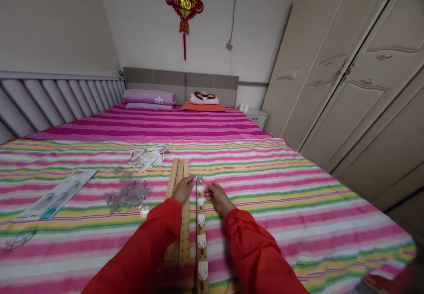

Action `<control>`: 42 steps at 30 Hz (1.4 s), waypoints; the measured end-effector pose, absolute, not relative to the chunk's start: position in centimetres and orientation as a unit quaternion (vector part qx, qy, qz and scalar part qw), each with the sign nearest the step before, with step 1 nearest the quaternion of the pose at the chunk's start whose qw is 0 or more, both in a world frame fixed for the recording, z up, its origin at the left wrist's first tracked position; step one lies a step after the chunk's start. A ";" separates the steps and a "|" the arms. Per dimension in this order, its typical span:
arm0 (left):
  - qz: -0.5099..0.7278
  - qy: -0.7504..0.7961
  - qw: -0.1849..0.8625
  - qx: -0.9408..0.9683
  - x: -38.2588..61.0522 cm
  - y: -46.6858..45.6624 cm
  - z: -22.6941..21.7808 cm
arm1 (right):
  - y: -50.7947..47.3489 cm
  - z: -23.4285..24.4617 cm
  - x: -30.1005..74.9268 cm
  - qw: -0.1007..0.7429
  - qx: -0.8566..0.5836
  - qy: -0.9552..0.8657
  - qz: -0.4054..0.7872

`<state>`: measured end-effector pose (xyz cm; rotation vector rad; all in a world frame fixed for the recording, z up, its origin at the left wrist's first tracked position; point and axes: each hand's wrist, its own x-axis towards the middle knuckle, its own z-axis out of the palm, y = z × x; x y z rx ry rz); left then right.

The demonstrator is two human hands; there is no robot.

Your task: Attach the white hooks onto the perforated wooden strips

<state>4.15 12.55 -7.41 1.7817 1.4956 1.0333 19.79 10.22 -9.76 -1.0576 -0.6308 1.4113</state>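
Note:
A narrow wooden strip (202, 231) lies lengthwise on the bed in front of me, with several white hooks (201, 220) fixed in a row along it. My left hand (184, 190) is just left of its far end, fingers stretched towards the strip, above other perforated wooden strips (185, 223). On the other side, my right hand (217, 197) is close to the far hooks, its fingers loosely bent and apart. Neither hand visibly holds anything; whether the fingertips touch the strip I cannot tell. A small clear piece (199, 180) sits at the strip's far end.
Left of the strips lie crumpled clear plastic bits (129, 194), opened packaging (147, 158), a flat package with hooks (58, 194) and a thin clear item (21, 237). Striped bedding (278, 175) lies underneath. Pillows (149, 96) are at the headboard; a wardrobe (347, 73) stands right.

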 end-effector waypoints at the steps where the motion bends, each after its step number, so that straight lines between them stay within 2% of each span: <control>1: 0.410 0.550 0.301 0.662 3.8 11.7 -7.2 | 9.2 -9.6 20.0 0.593 -0.451 -0.272 0.609; 5: 0.507 0.514 0.305 0.621 1.6 6.6 -6.5 | 3.4 -9.0 20.8 0.612 -0.441 -0.271 0.597; 11: 0.569 0.553 0.127 0.596 -2.8 -0.9 -8.5 | -8.2 -10.8 21.9 0.617 -0.457 -0.297 0.568; 16: 0.611 0.614 0.014 0.499 -4.7 -2.9 -10.9 | -14.9 -13.3 20.8 0.596 -0.484 -0.267 0.583; 21: 0.617 0.643 0.026 0.453 -5.0 -2.4 -12.3 | -16.7 -14.2 19.3 0.571 -0.443 -0.232 0.651; 27: 0.561 0.655 0.017 0.506 -5.7 -2.2 -13.5 | -18.0 -14.7 18.4 0.526 -0.375 -0.204 0.736; 34: 0.530 0.651 -0.013 0.543 -5.8 -2.1 -13.7 | -18.1 -16.2 17.9 0.515 -0.352 -0.258 0.738; 42: 0.519 0.653 -0.028 0.551 -5.8 -2.1 -13.5 | -17.5 -16.4 17.5 0.510 -0.361 -0.223 0.749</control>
